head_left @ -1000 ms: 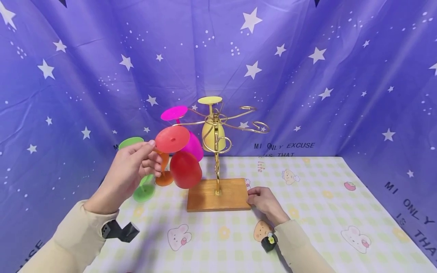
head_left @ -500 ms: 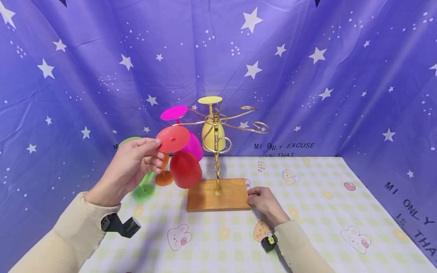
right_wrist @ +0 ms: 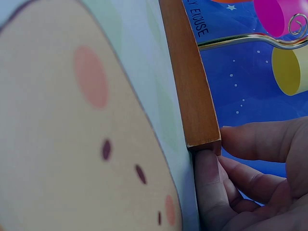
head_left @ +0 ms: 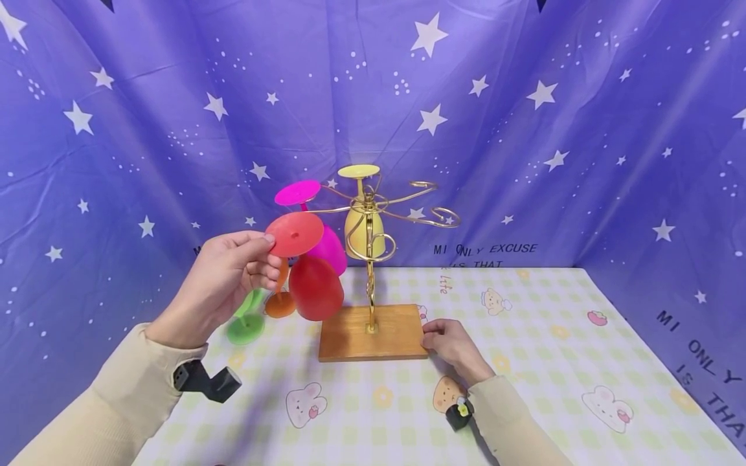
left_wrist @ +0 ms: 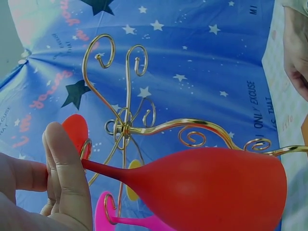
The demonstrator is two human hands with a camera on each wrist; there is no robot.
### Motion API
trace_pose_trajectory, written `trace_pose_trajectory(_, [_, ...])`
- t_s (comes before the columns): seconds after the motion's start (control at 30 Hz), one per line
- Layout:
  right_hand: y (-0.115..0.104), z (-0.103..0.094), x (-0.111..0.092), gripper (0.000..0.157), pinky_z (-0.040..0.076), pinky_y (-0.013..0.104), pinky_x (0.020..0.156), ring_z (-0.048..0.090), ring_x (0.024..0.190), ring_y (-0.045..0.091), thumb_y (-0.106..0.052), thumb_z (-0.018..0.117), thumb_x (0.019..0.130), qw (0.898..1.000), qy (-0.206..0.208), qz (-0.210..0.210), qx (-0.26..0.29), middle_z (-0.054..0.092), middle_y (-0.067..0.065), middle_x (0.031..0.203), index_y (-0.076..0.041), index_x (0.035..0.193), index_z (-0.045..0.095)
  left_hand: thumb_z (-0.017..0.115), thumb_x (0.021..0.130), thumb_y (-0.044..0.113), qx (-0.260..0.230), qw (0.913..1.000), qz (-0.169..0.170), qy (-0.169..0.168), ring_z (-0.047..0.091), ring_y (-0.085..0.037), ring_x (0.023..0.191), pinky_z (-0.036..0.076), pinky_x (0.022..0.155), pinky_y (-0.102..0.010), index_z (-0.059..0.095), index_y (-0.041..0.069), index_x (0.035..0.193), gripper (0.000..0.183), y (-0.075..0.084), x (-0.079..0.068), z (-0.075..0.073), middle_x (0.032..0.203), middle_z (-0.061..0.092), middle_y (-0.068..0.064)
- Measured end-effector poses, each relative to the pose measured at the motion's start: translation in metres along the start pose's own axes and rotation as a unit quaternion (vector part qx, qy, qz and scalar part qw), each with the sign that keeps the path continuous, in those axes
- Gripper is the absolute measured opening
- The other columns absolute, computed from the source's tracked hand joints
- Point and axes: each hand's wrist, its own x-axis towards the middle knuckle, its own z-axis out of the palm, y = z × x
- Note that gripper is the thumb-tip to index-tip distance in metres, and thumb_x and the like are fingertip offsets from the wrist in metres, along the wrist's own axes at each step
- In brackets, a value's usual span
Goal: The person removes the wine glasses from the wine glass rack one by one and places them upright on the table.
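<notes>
My left hand (head_left: pixel 224 278) pinches the foot of a red plastic wine glass (head_left: pixel 317 288), which hangs upside down at the left of a gold metal glass rack (head_left: pixel 371 278). In the left wrist view the stem of the red wine glass (left_wrist: pixel 211 185) runs through a curled hook (left_wrist: pixel 85 148) at the end of one rack arm. My right hand (head_left: pixel 457 349) holds the right end of the rack's wooden base (head_left: pixel 373 343), thumb and fingers at its corner in the right wrist view. Behind the red glass, a magenta wine glass (head_left: pixel 298 193) and a yellow one (head_left: pixel 359 171) hang inverted.
A green wine glass (head_left: pixel 246 329) and an orange one (head_left: pixel 281 304) stand upright on the checked tablecloth (head_left: pixel 524 362), partly hidden behind my left hand. Bare curled rack arms (head_left: pixel 445 217) reach out to the right. A purple star curtain (head_left: pixel 495 129) closes off the back and sides.
My left hand has moved slightly right, its thumb now over the red glass's foot. The red glass has shifted a little up and left. My right hand stays on the base.
</notes>
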Motion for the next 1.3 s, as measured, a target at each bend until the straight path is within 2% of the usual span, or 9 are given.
trace_pose_trajectory(0.33, [0.001, 0.001, 0.000, 0.021, 0.044, 0.029, 0.073, 0.055, 0.083, 0.021, -0.001, 0.063, 0.079, 1.000, -0.002, 0.003, 0.003, 0.062, 0.009, 0.093, 0.001, 0.100, 0.065, 0.061, 0.093, 0.009, -0.009, 0.9999, 0.013, 0.007, 0.063, -0.017, 0.056, 0.057, 0.058, -0.031, 0.065, 0.000, 0.087, 0.011, 0.000, 0.000, -0.004, 0.066, 0.066, -0.008])
trace_pose_trajectory(0.9, [0.001, 0.000, -0.001, 0.022, 0.043, 0.029, 0.074, 0.054, 0.084, 0.022, -0.002, 0.063, 0.079, 1.000, -0.002, 0.002, 0.002, 0.062, 0.009, 0.094, 0.001, 0.101, 0.065, 0.057, 0.095, 0.007, -0.055, 0.9981, 0.022, 0.015, 0.065, -0.015, 0.059, 0.056, 0.058, -0.025, 0.064, 0.001, 0.086, 0.013, 0.002, 0.007, -0.006, 0.069, 0.066, -0.007])
trace_pose_trajectory(1.1, [0.000, 0.000, 0.000, 0.022, 0.043, 0.030, 0.074, 0.054, 0.085, 0.022, -0.002, 0.063, 0.080, 1.000, -0.005, 0.003, 0.004, 0.062, 0.009, 0.095, 0.001, 0.101, 0.065, 0.060, 0.094, 0.011, -0.052, 0.9983, 0.018, 0.019, 0.064, -0.015, 0.060, 0.057, 0.060, -0.026, 0.060, 0.001, 0.082, 0.015, 0.004, 0.010, -0.004, 0.070, 0.066, -0.008])
trace_pose_trajectory(1.3, [0.000, 0.000, 0.000, 0.021, 0.043, 0.029, 0.074, 0.054, 0.085, 0.022, -0.002, 0.064, 0.080, 1.000, -0.003, 0.001, 0.002, 0.062, 0.009, 0.095, 0.001, 0.100, 0.065, 0.062, 0.093, 0.012, -0.047, 0.9986, 0.014, 0.020, 0.064, -0.016, 0.060, 0.057, 0.060, -0.026, 0.063, 0.000, 0.087, 0.014, 0.006, 0.014, -0.001, 0.070, 0.066, -0.008])
